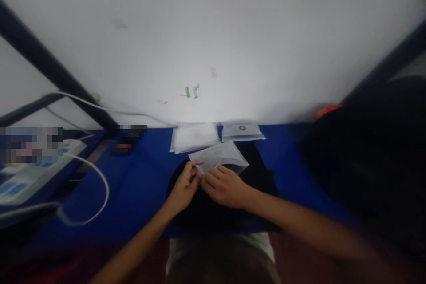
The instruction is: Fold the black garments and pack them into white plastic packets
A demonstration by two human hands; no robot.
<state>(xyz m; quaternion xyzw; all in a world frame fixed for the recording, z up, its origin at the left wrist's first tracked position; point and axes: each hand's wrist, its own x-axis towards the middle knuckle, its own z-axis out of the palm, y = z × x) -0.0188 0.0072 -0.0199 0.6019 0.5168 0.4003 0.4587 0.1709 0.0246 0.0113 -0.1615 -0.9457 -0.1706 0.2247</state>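
A clear bag (231, 154) is just below the middle of the frame, above a black cloth (229, 215). The right hand (226, 186) pinches its low edge with bent fingers. The left hand (183, 186) is close beside it, with one finger stretched out on the bag's left corner; I cannot tell if it grips. Just above, a pile of bags (195, 136) and a bag with a dark ring (234, 133) lie on the blue table (140, 191). A power strip (43, 175) sits at the left edge.
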